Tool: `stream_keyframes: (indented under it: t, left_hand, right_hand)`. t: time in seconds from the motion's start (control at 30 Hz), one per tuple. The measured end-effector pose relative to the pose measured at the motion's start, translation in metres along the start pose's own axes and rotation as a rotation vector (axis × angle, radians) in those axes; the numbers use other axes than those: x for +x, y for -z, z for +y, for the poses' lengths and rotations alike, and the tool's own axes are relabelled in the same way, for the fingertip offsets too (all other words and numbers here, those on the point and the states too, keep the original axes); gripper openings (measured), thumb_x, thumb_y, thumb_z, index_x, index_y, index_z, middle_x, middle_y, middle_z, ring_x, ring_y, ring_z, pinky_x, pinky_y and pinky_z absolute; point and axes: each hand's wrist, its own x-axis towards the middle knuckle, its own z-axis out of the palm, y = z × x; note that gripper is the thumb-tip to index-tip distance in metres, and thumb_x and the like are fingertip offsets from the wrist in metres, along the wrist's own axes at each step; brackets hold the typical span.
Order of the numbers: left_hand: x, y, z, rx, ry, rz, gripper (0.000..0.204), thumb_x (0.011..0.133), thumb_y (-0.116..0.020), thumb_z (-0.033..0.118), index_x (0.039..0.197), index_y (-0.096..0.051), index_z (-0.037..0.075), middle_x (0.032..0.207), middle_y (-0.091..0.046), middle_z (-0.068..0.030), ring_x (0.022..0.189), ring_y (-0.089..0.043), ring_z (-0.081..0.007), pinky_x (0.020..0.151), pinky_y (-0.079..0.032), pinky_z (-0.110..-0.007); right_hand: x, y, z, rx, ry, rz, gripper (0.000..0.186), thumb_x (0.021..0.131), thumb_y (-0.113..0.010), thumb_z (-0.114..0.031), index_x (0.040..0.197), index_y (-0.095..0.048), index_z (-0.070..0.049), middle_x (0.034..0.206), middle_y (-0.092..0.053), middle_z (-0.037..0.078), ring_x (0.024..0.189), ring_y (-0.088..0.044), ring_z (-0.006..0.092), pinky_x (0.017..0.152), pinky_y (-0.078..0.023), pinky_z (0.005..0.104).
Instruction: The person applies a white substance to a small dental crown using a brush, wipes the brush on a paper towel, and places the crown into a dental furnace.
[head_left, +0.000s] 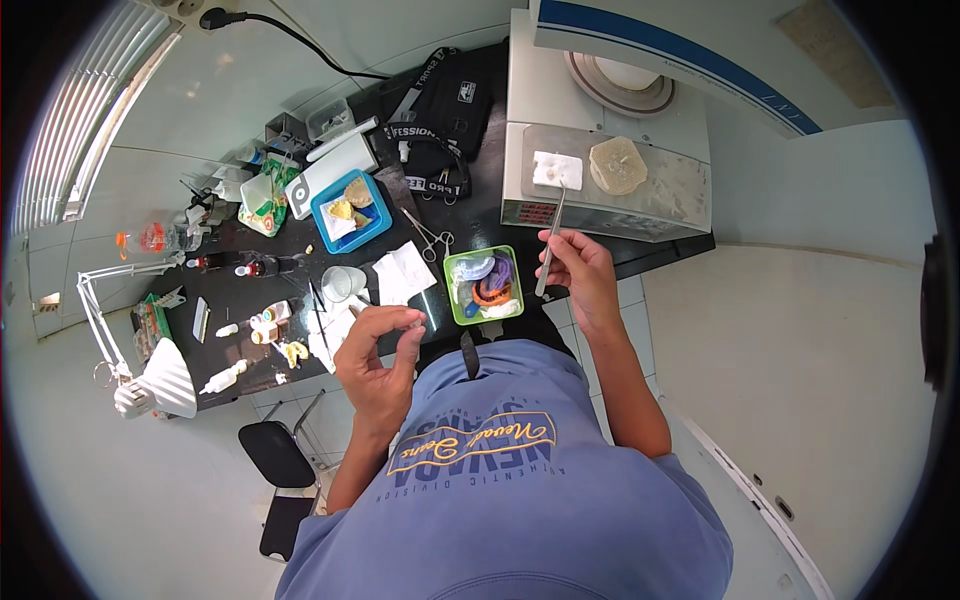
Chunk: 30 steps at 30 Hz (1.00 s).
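Note:
In my right hand (583,277) is a pair of metal tweezers (554,230), gripped between thumb and fingers. Their tips reach up to the near edge of a small white block (556,168) with dark spots on its top. Beside that block lies a rough, beige, many-sided slab (618,166). My left hand (378,375) is raised over the front edge of the bench, its thumb and forefinger curled close together. Whatever sits at those fingertips is too small to name. Between my hands stands a green-rimmed tub (449,300) with purple, orange and white pieces inside.
The block and slab rest on a machine's metal shelf (680,195). On the dark bench are scissor-like clamps (430,240), white paper (403,272), a blue tray (381,232), a glass cup (343,283) and several small bottles. A desk lamp (160,385) and a chair (275,455) stand left.

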Motion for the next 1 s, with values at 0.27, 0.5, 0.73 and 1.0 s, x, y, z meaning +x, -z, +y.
stream_keyframes:
  t: [0.27,0.5,0.73,1.0]
  left_hand:
    - [-0.003,0.002,0.001,-0.003,0.015,0.004,0.015,0.084,-0.066,-0.008,0.098,-0.063,-0.001,0.095,-0.063,-0.0102,0.088,-0.06,-0.0157,0.082,-0.046,-0.027]
    - [-0.006,-0.003,-0.001,-0.014,-0.014,0.002,0.017,0.083,-0.066,-0.008,0.098,-0.063,-0.001,0.093,-0.063,-0.0094,0.087,-0.059,-0.015,0.079,-0.046,-0.026]
    - [-0.015,-0.011,-0.006,-0.075,-0.004,0.064,0.017,0.08,-0.067,-0.01,0.095,-0.065,-0.002,0.092,-0.066,-0.0129,0.084,-0.063,-0.0183,0.077,-0.049,-0.027]
    - [-0.031,-0.017,-0.016,-0.087,-0.029,0.144,0.017,0.079,-0.068,-0.009,0.095,-0.065,-0.003,0.09,-0.067,-0.0128,0.084,-0.064,-0.0187,0.077,-0.05,-0.027]
  right_hand:
    - [0.005,0.004,0.008,-0.07,0.056,0.023,0.025,0.095,-0.061,-0.02,0.108,-0.064,0.001,0.08,-0.065,0.003,0.065,-0.065,0.0104,0.058,-0.051,0.0215]
    - [-0.004,0.007,-0.001,-0.102,0.083,0.005,0.023,0.094,-0.062,-0.018,0.106,-0.064,0.002,0.079,-0.065,0.004,0.064,-0.064,0.0101,0.057,-0.051,0.0211]
    - [-0.018,0.014,-0.041,-0.097,0.132,-0.005,0.021,0.094,-0.061,-0.017,0.103,-0.064,0.002,0.078,-0.065,0.005,0.063,-0.065,0.0117,0.056,-0.051,0.0216]
    - [0.003,0.035,-0.097,-0.175,0.253,0.042,0.018,0.095,-0.058,-0.015,0.102,-0.064,0.0,0.081,-0.065,0.006,0.067,-0.063,0.0133,0.062,-0.051,0.0244]
